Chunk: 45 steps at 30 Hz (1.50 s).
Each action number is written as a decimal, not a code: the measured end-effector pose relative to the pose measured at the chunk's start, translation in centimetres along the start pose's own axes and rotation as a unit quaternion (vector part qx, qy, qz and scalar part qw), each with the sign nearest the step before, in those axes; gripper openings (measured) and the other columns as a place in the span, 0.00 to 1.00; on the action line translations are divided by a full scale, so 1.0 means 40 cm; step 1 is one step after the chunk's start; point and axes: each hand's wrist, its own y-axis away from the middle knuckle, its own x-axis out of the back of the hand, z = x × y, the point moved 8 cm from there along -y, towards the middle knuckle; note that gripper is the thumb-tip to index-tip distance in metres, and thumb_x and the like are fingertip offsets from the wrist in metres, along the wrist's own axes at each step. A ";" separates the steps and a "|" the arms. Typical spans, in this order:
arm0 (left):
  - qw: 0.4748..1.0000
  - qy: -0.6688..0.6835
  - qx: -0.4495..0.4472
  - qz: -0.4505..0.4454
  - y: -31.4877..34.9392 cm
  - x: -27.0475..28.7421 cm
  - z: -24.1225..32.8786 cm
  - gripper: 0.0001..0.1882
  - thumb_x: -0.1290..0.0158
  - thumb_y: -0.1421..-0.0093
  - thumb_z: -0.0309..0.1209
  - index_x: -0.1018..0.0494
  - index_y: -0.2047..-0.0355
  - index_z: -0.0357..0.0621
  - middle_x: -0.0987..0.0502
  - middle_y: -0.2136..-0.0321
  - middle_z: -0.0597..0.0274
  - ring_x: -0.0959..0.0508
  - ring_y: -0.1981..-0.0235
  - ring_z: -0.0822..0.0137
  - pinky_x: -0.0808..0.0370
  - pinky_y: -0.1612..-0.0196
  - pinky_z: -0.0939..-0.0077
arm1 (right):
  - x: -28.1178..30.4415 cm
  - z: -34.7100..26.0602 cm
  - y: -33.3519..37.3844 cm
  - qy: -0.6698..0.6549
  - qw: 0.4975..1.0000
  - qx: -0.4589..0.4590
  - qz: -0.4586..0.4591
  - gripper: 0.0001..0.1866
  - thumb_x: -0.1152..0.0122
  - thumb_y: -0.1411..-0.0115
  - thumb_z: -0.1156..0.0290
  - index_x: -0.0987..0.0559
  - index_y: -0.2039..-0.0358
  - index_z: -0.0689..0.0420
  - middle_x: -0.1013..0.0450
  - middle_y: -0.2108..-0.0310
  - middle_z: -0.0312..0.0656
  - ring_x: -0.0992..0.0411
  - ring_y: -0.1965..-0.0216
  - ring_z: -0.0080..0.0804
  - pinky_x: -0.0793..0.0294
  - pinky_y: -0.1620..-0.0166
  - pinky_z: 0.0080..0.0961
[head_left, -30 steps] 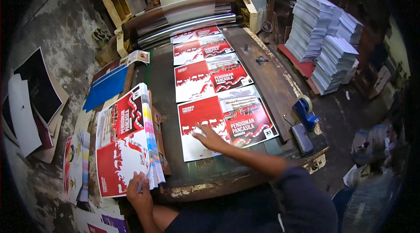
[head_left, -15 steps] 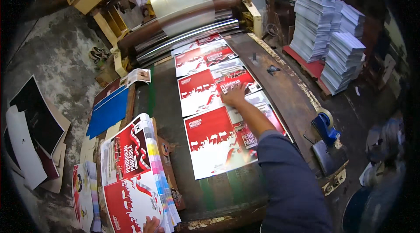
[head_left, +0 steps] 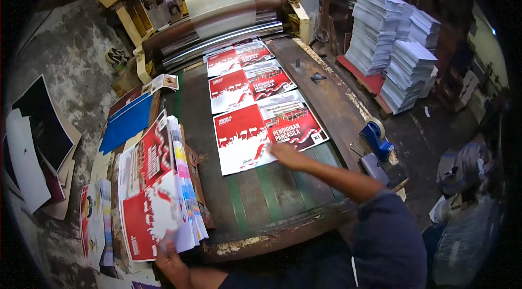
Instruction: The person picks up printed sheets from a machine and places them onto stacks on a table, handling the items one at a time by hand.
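Observation:
Three red-and-white printed cover sheets lie in an overlapping row on the machine's feed table (head_left: 253, 202). On the near edge of the closest sheet (head_left: 239, 153), my right hand (head_left: 288, 157) rests with its fingers stretched to the left, slightly blurred. To the left is a stack of the same covers (head_left: 187, 196), its side edges striped in colours. My left hand (head_left: 171, 262) is at the stack's near corner, closed on the edge of the top cover sheet (head_left: 141, 218). That sheet looks smeared by motion, and some left fingers are hidden.
Rollers (head_left: 217, 47) with clear film (head_left: 217, 1) span the table's far end. A blue tape dispenser (head_left: 376, 139) sits at the right edge. Tall paper stacks (head_left: 375, 31) stand on a pallet at right. Blue sheets (head_left: 128, 123) and dark boards (head_left: 43, 120) lie left.
The sheets on the table have shifted toward the rollers. My right hand has moved back to the nearest sheet's near edge. More of my left hand and forearm has come into view.

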 end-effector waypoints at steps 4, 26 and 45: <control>0.959 -0.105 -0.150 -0.214 0.080 -0.084 0.160 0.08 0.48 0.44 0.26 0.22 0.65 0.47 0.22 0.60 0.60 0.28 0.49 0.54 0.51 0.39 0.53 | -0.187 -0.289 0.269 -0.379 0.898 -0.103 -0.200 0.31 0.50 0.41 0.46 0.32 0.46 0.56 0.27 0.60 0.47 0.27 0.63 0.31 0.28 0.59 0.29; 0.983 -0.059 0.121 -0.126 -0.060 0.083 -0.074 0.16 0.53 0.37 0.38 0.25 0.65 0.36 0.24 0.68 0.58 0.29 0.60 0.67 0.34 0.53 0.74 | -0.381 -0.032 0.498 -0.634 0.685 -0.359 -0.012 0.17 0.60 0.34 0.57 0.38 0.54 0.55 0.28 0.65 0.47 0.35 0.77 0.25 0.26 0.63 0.34; 0.876 -0.102 -0.293 -0.368 0.327 -0.016 0.277 0.14 0.47 0.44 0.47 0.23 0.66 0.54 0.22 0.59 0.66 0.31 0.45 0.62 0.55 0.37 0.44 | -0.260 -0.187 0.729 -0.558 0.781 -0.276 -0.059 0.16 0.49 0.42 0.60 0.28 0.63 0.61 0.28 0.79 0.38 0.31 0.84 0.25 0.24 0.76 0.29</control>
